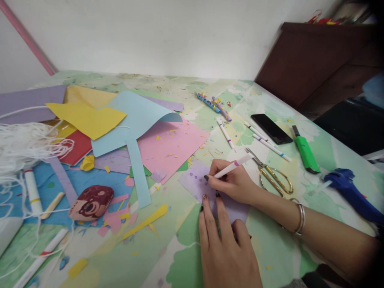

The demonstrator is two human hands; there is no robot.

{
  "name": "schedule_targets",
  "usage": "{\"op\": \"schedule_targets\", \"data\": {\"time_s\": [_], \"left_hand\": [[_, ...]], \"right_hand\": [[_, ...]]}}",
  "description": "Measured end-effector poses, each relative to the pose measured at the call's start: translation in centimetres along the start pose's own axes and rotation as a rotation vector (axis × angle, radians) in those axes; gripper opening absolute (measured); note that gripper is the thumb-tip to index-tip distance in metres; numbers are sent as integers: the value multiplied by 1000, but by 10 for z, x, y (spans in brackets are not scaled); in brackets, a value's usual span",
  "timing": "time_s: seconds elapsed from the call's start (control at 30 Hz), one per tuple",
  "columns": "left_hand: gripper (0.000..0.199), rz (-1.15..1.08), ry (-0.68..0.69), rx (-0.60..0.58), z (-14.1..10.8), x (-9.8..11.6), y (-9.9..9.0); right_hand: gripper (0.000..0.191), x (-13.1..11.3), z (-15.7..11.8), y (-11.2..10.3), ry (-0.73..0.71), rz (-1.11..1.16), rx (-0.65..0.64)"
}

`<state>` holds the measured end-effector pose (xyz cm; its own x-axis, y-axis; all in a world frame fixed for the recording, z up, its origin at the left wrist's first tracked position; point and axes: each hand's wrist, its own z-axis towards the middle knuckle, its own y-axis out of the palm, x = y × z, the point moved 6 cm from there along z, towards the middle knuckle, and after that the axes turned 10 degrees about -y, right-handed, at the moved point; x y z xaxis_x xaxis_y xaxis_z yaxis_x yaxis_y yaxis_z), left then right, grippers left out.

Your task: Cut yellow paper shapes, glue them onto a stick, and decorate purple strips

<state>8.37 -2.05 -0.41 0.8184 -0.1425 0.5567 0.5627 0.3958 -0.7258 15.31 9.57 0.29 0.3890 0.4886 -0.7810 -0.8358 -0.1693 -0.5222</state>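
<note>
- Resting on the near side of the lilac paper [193, 187]: left hand [230, 250], fingers released.
- Over the paper: right hand [238, 184], fingers grasping a purple-banded marker [228, 168].
- Right of it: gold-handled scissors [271, 175].
- Beyond it: blue paper roll [208, 103].

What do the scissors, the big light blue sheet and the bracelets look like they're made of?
Scissors: metal, with polished gold-toned handles that catch the light and duller grey blades.
Light blue sheet: matte paper or thin card, judging by its curling edge and lack of shine.
Bracelets: probably smooth silver-toned metal, given the bright glints.
</note>
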Motion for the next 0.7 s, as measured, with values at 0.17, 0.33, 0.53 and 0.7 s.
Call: {"op": "schedule_targets", "data": {"time_s": [0.17,0.33,0.53,0.7], "left_hand": [[21,0,1,-14,0,1,0],[20,6,0,-3,1,0,0],[19,9,3,-11,1,0,1],[16,3,8,-9,1,1,0]], "right_hand": [[17,1,-1,0,5,-16,-1],[18,1,-1,-1,-6,-25,18],[19,0,0,0,7,-13,-4],[18,1,0,1,16,-3,-11]]}}
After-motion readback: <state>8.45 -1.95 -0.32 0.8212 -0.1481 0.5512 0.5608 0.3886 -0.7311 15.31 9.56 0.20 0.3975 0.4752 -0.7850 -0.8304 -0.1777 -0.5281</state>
